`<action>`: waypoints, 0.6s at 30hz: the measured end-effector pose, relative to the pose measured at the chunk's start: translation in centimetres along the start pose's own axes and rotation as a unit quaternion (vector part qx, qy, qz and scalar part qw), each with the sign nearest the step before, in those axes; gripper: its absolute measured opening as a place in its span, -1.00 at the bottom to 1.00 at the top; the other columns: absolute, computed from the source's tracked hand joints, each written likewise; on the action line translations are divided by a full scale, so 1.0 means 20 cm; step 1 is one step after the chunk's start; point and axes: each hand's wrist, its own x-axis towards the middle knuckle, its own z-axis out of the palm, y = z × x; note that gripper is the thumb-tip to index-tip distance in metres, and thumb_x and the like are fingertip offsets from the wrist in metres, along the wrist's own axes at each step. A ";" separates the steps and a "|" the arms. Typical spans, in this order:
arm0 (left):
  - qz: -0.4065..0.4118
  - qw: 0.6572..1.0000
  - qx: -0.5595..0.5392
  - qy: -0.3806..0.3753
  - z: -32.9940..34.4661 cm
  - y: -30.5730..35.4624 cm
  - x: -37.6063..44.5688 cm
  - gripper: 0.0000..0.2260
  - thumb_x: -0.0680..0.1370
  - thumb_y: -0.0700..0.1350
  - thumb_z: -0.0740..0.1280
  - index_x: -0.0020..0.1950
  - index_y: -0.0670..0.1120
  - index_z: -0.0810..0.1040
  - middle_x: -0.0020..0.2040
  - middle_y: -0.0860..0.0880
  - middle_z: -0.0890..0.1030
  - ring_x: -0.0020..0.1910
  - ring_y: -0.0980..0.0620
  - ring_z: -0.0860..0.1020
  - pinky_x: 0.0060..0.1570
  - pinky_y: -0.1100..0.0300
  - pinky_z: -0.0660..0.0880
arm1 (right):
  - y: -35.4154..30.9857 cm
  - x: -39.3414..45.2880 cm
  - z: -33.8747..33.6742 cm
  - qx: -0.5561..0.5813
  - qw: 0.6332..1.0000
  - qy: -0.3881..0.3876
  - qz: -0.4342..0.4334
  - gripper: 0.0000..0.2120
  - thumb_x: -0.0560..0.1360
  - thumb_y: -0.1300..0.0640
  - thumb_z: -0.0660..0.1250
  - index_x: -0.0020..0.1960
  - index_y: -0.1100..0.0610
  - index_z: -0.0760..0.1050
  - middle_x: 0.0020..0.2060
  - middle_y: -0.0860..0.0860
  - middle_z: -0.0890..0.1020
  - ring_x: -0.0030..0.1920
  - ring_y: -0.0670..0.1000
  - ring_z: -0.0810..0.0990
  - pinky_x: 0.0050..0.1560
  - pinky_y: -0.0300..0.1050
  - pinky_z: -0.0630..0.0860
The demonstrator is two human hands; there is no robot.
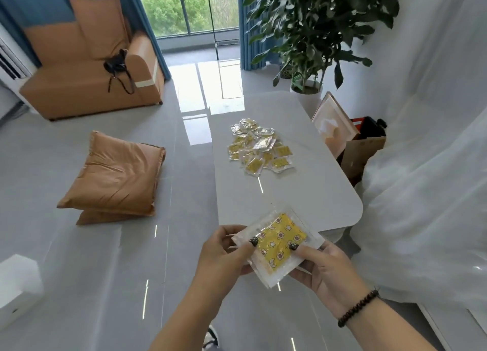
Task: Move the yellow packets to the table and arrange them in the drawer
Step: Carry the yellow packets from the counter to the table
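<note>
Both hands around yellow packet

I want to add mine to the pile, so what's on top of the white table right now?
On the white table lies a heap of small yellow packets, overlapping one another. What lies beneath the heap is hidden. The packet gripped in both hands hovers off the near edge, not resting on it.

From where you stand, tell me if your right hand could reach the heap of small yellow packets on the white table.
Probably not yet: the right hand is gripping a yellow star-patterned packet, and the heap lies well down the table.
</note>
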 end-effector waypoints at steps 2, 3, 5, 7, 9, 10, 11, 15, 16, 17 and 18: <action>0.000 1.000 0.002 0.005 -0.11 0.05 0.17 -0.82 0.51 -0.34 0.37 0.06 -0.13 0.56 -0.04 -0.13 0.66 -0.20 0.06 0.68 -0.33 0.23 0.59 | -0.02 0.15 0.14 -0.003 1.000 -0.002 0.006 -0.77 0.47 0.39 0.30 0.11 0.24 0.49 -0.06 0.22 0.67 -0.15 0.16 0.66 -0.34 -0.07 0.62; -0.001 1.000 0.002 0.005 -0.18 0.08 0.26 -0.82 0.51 -0.34 0.37 0.07 -0.13 0.56 -0.03 -0.14 0.66 -0.19 0.06 0.68 -0.32 0.23 0.59 | -0.03 0.22 0.22 -0.004 1.000 0.001 0.007 -0.80 0.48 0.38 0.29 0.10 0.25 0.50 -0.08 0.22 0.67 -0.16 0.15 0.65 -0.34 -0.07 0.61; -0.003 1.000 0.011 0.002 -0.31 0.15 0.43 -0.81 0.52 -0.33 0.36 0.08 -0.13 0.56 0.00 -0.15 0.65 -0.15 0.03 0.68 -0.32 0.23 0.58 | -0.04 0.37 0.39 0.001 1.000 0.019 0.001 -0.83 0.49 0.35 0.29 0.08 0.26 0.50 -0.09 0.22 0.65 -0.17 0.15 0.63 -0.36 -0.09 0.61; -0.011 0.999 0.032 -0.001 -0.45 0.22 0.60 -0.82 0.52 -0.33 0.35 0.08 -0.12 0.55 0.04 -0.16 0.63 -0.09 -0.02 0.67 -0.31 0.22 0.59 | -0.06 0.53 0.54 0.008 0.999 0.049 -0.006 -0.82 0.48 0.33 0.32 0.08 0.23 0.49 -0.07 0.20 0.63 -0.17 0.13 0.62 -0.37 -0.10 0.58; -0.020 0.998 0.050 -0.010 -0.58 0.31 0.76 -0.82 0.52 -0.33 0.34 0.07 -0.11 0.54 0.05 -0.17 0.62 -0.05 -0.05 0.66 -0.31 0.22 0.60 | -0.09 0.68 0.70 0.013 0.998 0.064 -0.009 -0.79 0.48 0.33 0.34 0.09 0.18 0.46 -0.06 0.18 0.63 -0.16 0.12 0.62 -0.34 -0.09 0.56; -0.019 0.998 0.058 -0.017 -0.63 0.36 0.84 -0.83 0.52 -0.33 0.34 0.05 -0.11 0.53 0.05 -0.17 0.61 -0.05 -0.05 0.66 -0.31 0.22 0.60 | -0.11 0.75 0.78 0.015 0.997 0.069 -0.013 -0.77 0.47 0.33 0.35 0.10 0.17 0.46 -0.06 0.17 0.63 -0.16 0.12 0.62 -0.31 -0.07 0.56; -0.017 0.997 0.065 -0.023 -0.68 0.40 0.93 -0.83 0.52 -0.32 0.35 0.04 -0.10 0.53 0.05 -0.17 0.61 -0.07 -0.03 0.66 -0.30 0.22 0.60 | -0.12 0.83 0.85 0.017 0.997 0.074 -0.018 -0.75 0.47 0.33 0.35 0.12 0.17 0.45 -0.05 0.17 0.63 -0.15 0.12 0.63 -0.30 -0.07 0.57; -0.026 0.996 0.076 -0.040 -0.79 0.57 1.26 -0.81 0.54 -0.30 0.33 0.11 -0.10 0.52 0.03 -0.13 0.64 -0.12 0.04 0.67 -0.31 0.28 0.58 | -0.14 1.09 1.04 0.026 0.996 0.089 -0.019 -0.73 0.47 0.36 0.34 0.15 0.22 0.47 -0.08 0.17 0.64 -0.17 0.11 0.64 -0.32 -0.10 0.59; -0.032 0.996 0.073 -0.042 -0.81 0.61 1.34 -0.80 0.54 -0.28 0.33 0.13 -0.09 0.52 0.03 -0.13 0.64 -0.11 0.02 0.67 -0.30 0.27 0.58 | -0.14 1.16 1.07 0.031 0.995 0.092 -0.016 -0.73 0.47 0.36 0.33 0.16 0.23 0.47 -0.08 0.17 0.64 -0.16 0.12 0.64 -0.29 -0.09 0.59; -0.040 0.996 0.067 -0.045 -0.81 0.64 1.42 -0.79 0.53 -0.28 0.34 0.14 -0.09 0.51 0.03 -0.13 0.64 -0.10 0.01 0.67 -0.29 0.25 0.59 | -0.16 1.23 1.10 0.039 0.994 0.098 -0.014 -0.72 0.47 0.37 0.33 0.17 0.25 0.47 -0.06 0.19 0.65 -0.14 0.14 0.64 -0.26 -0.07 0.59; -0.050 0.996 0.062 -0.048 -0.82 0.67 1.51 -0.78 0.53 -0.28 0.35 0.15 -0.09 0.50 0.03 -0.14 0.64 -0.10 0.00 0.67 -0.28 0.24 0.59 | -0.18 1.31 1.13 0.048 0.993 0.105 -0.013 -0.71 0.47 0.38 0.33 0.19 0.26 0.46 -0.03 0.20 0.65 -0.10 0.16 0.64 -0.22 -0.06 0.59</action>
